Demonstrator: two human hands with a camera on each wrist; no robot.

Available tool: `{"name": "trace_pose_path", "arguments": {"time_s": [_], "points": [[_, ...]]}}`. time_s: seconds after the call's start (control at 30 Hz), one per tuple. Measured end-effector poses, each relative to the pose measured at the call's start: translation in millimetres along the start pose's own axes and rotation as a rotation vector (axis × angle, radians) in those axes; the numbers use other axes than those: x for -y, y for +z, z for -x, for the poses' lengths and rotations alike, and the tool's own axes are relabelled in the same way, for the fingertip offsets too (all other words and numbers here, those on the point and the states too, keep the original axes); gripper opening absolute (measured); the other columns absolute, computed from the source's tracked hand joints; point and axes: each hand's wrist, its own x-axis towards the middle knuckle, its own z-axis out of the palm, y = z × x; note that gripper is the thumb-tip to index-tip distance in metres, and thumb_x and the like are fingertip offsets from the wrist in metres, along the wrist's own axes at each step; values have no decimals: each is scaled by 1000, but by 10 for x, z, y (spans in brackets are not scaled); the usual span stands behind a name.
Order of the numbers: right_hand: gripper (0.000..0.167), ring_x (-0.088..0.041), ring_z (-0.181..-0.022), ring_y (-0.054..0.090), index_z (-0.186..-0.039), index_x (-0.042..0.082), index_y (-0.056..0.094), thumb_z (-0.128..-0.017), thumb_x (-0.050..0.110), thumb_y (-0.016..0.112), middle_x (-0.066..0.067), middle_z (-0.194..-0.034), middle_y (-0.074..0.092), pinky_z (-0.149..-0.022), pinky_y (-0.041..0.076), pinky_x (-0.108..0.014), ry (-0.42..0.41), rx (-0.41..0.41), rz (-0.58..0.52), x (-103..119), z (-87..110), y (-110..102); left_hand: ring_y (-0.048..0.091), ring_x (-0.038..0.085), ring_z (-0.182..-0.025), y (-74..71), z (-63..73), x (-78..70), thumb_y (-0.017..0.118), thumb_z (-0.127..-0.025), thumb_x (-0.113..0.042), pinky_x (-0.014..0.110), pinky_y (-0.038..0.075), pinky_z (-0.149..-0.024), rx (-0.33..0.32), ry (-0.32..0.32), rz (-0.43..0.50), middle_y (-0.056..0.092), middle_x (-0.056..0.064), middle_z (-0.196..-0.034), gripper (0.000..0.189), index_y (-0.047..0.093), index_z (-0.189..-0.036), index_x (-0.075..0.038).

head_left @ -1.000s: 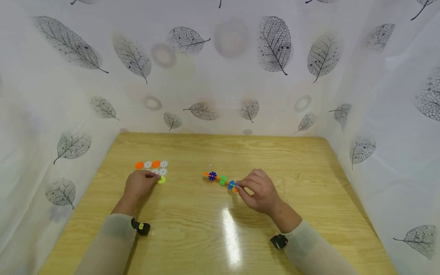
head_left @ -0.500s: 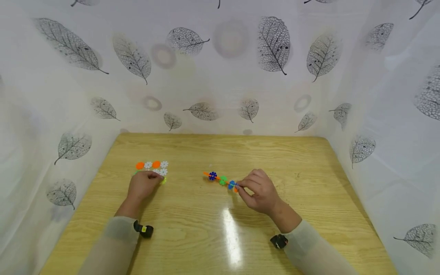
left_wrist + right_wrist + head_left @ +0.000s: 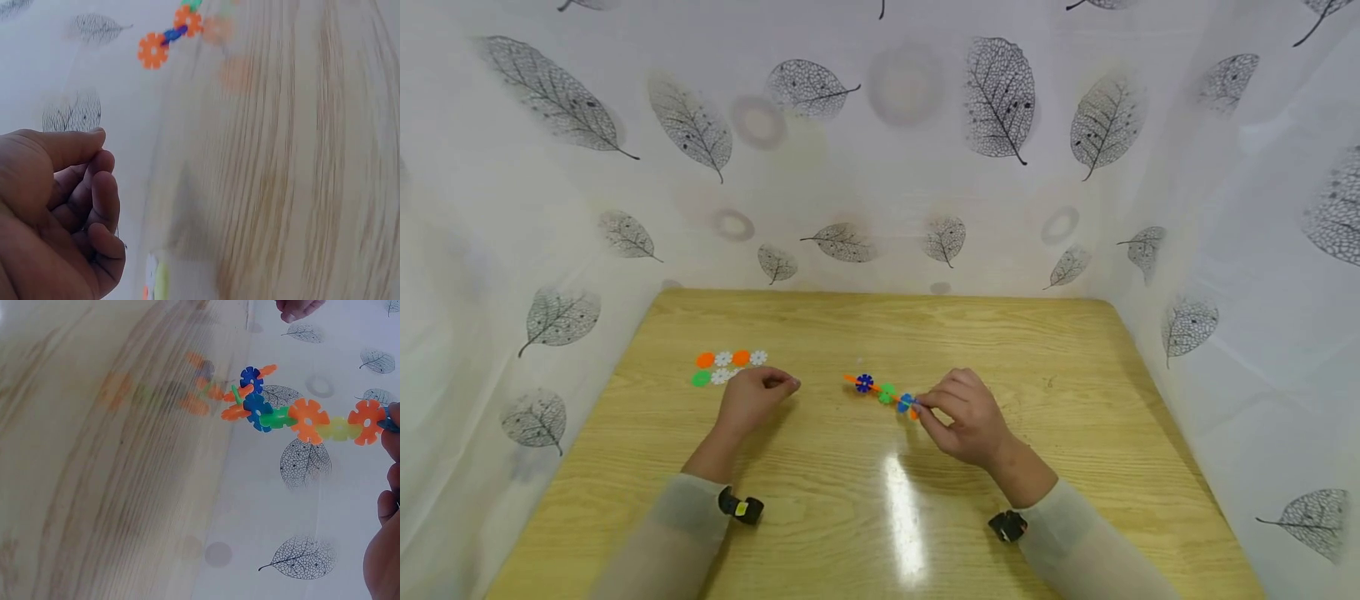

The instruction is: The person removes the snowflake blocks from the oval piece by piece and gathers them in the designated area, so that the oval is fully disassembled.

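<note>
My right hand (image 3: 970, 417) pinches the near end of a chain of interlocking plastic snowflake discs (image 3: 887, 393). In the right wrist view the linked snowflake discs (image 3: 308, 420) run leftward from my fingertips in orange, yellow, green and blue, with a blue disc (image 3: 389, 422) at the fingers. My left hand (image 3: 752, 400) is between the loose discs and the chain. Its thumb and index fingertips meet in the left wrist view, the other fingers curl, and nothing shows between them. The far end of the chain (image 3: 154, 50) appears at the top there.
Loose snowflake discs lie at the left of the wooden table (image 3: 820, 500): orange (image 3: 705, 360), white (image 3: 723, 358) and green (image 3: 702, 378). My left hand covers part of the group. A leaf-print curtain (image 3: 850, 167) surrounds the table's back and sides.
My left hand has moved right from over the loose discs toward the chain, uncovering the green disc and hiding the yellow one. My right hand and the chain have stayed in place.
</note>
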Motion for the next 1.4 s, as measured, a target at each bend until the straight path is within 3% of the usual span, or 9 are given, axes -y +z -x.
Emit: {"name": "trace_pose_path", "arguments": {"time_s": [0.4, 0.7, 0.97, 1.17, 1.4], "points": [[5, -17, -66, 61, -89, 5, 79, -89, 10, 79, 0, -79, 73, -61, 45, -37, 2, 10, 0, -6, -6, 2, 64, 17, -80, 281, 51, -460, 79, -95, -32, 33, 52, -68, 56, 31, 101, 74, -2, -91, 18, 80, -97, -14], [5, -17, -67, 61, -90, 6, 80, -87, 10, 81, 0, -80, 73, -60, 44, -36, 11, 37, 1, -9, -16, 4, 66, 16, -82, 415, 146, -734, 79, -95, -29, 35, 55, -71, 154, 106, 188, 73, -4, -91, 13, 80, -98, -16], [8, -16, -70, 61, -92, 4, 79, -91, 12, 78, 1, -82, 73, -64, 45, -36, 31, 75, 4, -2, -4, 0, 65, 18, -79, 571, 176, -938, 78, -96, -26, 33, 55, -66, 272, 246, 266, 72, -5, -91, 10, 79, -101, -18], [15, -17, -71, 62, -94, 4, 79, -98, 16, 71, 1, -83, 74, -65, 46, -37, 13, 86, -2, 11, -21, 8, 64, 19, -77, 651, 182, -1061, 78, -95, -24, 32, 53, -61, 288, 305, 279, 71, -6, -88, 12, 80, -102, -14], [8, -16, -71, 61, -95, 6, 80, -91, 12, 77, 2, -84, 75, -65, 46, -37, 6, 96, -4, 22, -50, -4, 66, 16, -77, 683, 177, -1124, 79, -95, -24, 31, 52, -59, 302, 378, 299, 73, -8, -93, 7, 80, -101, -21]]}}
